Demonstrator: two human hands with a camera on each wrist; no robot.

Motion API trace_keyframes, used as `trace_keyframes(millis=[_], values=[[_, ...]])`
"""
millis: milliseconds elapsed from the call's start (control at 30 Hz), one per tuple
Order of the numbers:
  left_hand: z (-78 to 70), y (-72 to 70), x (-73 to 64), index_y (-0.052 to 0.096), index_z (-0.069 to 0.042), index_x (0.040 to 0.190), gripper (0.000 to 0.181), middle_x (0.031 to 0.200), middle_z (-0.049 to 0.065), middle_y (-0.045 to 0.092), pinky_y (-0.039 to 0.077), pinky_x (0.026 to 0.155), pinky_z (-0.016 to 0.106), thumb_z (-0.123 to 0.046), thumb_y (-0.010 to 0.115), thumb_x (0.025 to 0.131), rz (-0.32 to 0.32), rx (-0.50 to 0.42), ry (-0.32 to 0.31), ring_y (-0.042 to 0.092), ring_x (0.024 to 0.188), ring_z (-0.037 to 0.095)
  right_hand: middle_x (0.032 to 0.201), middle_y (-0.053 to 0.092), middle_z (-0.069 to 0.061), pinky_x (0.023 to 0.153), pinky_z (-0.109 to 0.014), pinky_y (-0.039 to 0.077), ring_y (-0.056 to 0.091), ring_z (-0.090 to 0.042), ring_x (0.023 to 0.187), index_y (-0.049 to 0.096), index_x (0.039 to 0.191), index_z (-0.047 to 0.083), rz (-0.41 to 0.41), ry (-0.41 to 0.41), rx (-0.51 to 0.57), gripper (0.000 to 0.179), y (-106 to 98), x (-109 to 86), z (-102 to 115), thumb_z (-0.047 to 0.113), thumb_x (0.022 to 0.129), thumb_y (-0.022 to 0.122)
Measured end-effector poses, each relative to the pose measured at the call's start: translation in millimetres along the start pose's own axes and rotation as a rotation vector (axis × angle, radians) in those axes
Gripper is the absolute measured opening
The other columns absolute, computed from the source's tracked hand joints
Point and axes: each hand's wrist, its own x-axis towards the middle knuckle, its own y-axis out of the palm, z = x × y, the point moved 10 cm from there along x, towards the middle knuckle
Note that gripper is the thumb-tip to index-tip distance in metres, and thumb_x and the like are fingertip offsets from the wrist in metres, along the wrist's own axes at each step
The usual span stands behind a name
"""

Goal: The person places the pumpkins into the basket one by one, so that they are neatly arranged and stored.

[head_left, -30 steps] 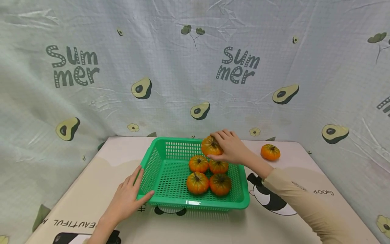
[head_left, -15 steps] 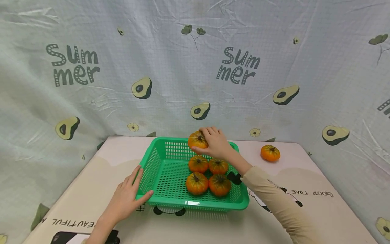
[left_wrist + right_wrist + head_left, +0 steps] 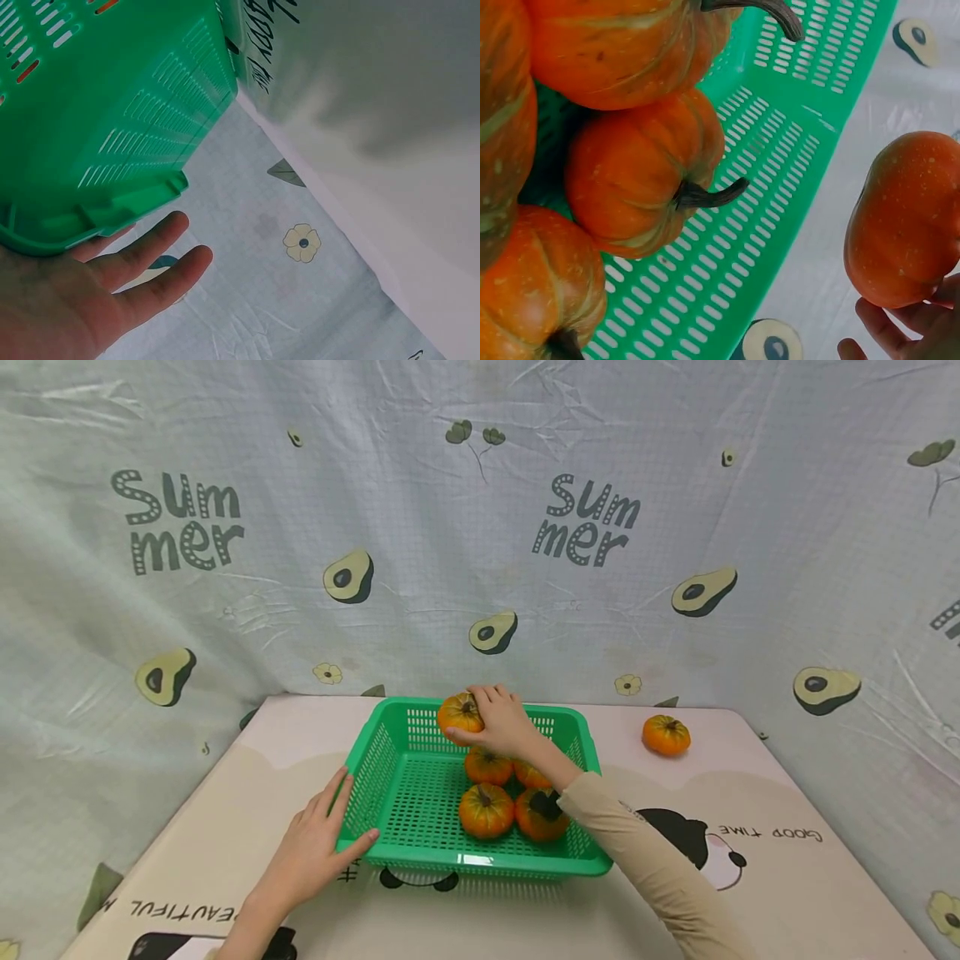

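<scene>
A small orange pumpkin is gripped in my right hand, above the back part of a green plastic basket. The thumb is on its near side and the fingers lie over its right side. Several pumpkins sit in the basket's right half, below my right hand and forearm. In the right wrist view the held pumpkin shows at the right, with fingertips against its lower side. My left hand rests at the basket's front left corner, fingers nearly straight along the rim; the left wrist view shows them beneath the rim.
One more pumpkin lies on the table at the back right, outside the basket. The table has a printed cover with panda drawings and lettering. A pale curtain with avocado prints hangs behind and at both sides.
My right hand has carried its pumpkin leftward over the back of the basket. The left hand, the basket and the other pumpkins have stayed in place.
</scene>
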Motion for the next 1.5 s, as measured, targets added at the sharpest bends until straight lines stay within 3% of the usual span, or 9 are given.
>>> trace_keyframes(millis=[267,467,667,833,1067,1500], values=[[-2.1,-2.4,-0.9,0.026,0.002,0.139,0.079,0.146,0.018,0.021,0.038,0.086,0.057,-0.048,0.053,0.084,-0.001,-0.002,-0.001,0.038,0.121,0.041,0.127,0.047,-0.007,0.091,-0.045,0.035,0.039,-0.026,0.114,0.038,0.132,0.011,0.085,-0.075,-0.052,0.074,23,7.0,18,0.062,0.080,0.048],[-3.1,-3.7,-1.1,0.026,0.002,0.139,0.079,0.146,0.018,0.021,0.038,0.086,0.057,-0.048,0.053,0.084,-0.002,-0.006,-0.001,0.038,0.121,0.041,0.125,0.047,-0.005,0.095,-0.046,0.034,0.039,-0.025,0.116,0.042,0.126,0.015,0.095,-0.125,-0.140,0.066,37,11.3,27,0.062,0.080,0.048],[-1.7,-3.2,-1.0,0.024,0.002,0.140,0.080,0.146,0.019,0.020,0.037,0.086,0.058,-0.049,0.052,0.084,0.014,-0.005,-0.012,0.037,0.121,0.042,0.128,0.046,-0.005,0.094,-0.046,0.034,0.036,-0.027,0.121,0.039,0.130,0.014,0.134,-0.119,-0.220,0.070,55,13.4,26,0.063,0.081,0.045],[-0.2,-3.7,-0.6,0.023,0.002,0.140,0.081,0.147,0.019,0.019,0.036,0.087,0.059,-0.051,0.050,0.085,0.030,-0.006,-0.026,0.036,0.122,0.043,0.129,0.044,-0.004,0.090,-0.042,0.034,0.037,-0.024,0.115,0.037,0.132,0.014,0.164,-0.108,-0.234,0.072,68,13.9,25,0.065,0.081,0.042],[-1.6,-4.6,-0.4,0.024,0.003,0.139,0.080,0.146,0.020,0.019,0.036,0.087,0.059,-0.049,0.051,0.085,0.026,-0.007,-0.019,0.036,0.122,0.042,0.134,0.042,-0.004,0.099,-0.049,0.031,0.034,-0.025,0.121,0.036,0.135,0.017,0.254,-0.101,-0.243,0.074,84,11.2,22,0.067,0.080,0.041],[-2.2,-1.2,0.2,0.025,0.003,0.139,0.079,0.146,0.020,0.020,0.038,0.086,0.058,-0.046,0.053,0.084,0.006,-0.006,-0.006,0.038,0.121,0.042,0.139,0.038,-0.003,0.103,-0.051,0.026,0.029,-0.026,0.128,0.034,0.137,0.019,0.335,-0.079,-0.302,0.075,93,10.6,17,0.067,0.080,0.040]])
